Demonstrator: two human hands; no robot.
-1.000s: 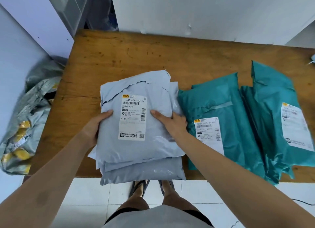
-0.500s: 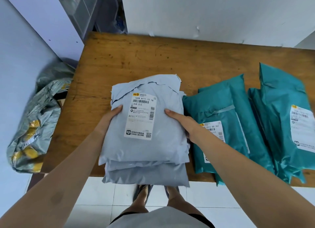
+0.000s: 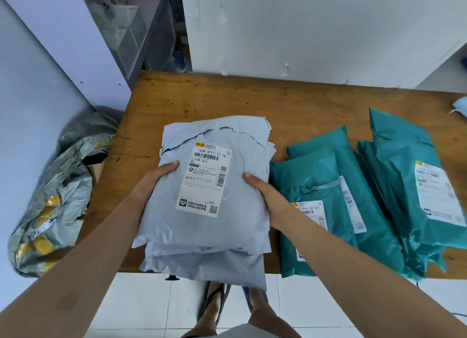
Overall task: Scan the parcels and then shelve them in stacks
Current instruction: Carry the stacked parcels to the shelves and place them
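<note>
Table: wooden table (image 3: 303,102).
Teal: teal parcels (image 3: 316,176) overlapping at 3 o'clock.
Grey: grey parcel stack (image 3: 207,234) centre, overhanging 6 o'clock edge.
Left: your left hand (image 3: 154,178) grips its 9 o'clock side, thumb on top.
Right: your right hand (image 3: 265,196) grips its 3 o'clock side.

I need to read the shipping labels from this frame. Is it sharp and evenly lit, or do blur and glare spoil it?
Head view: the label on the grey parcel stack is sharp, its large print readable; head view: the far-right teal parcel has a smeared label near the frame edge; head view: light is soft, without glare.
</note>
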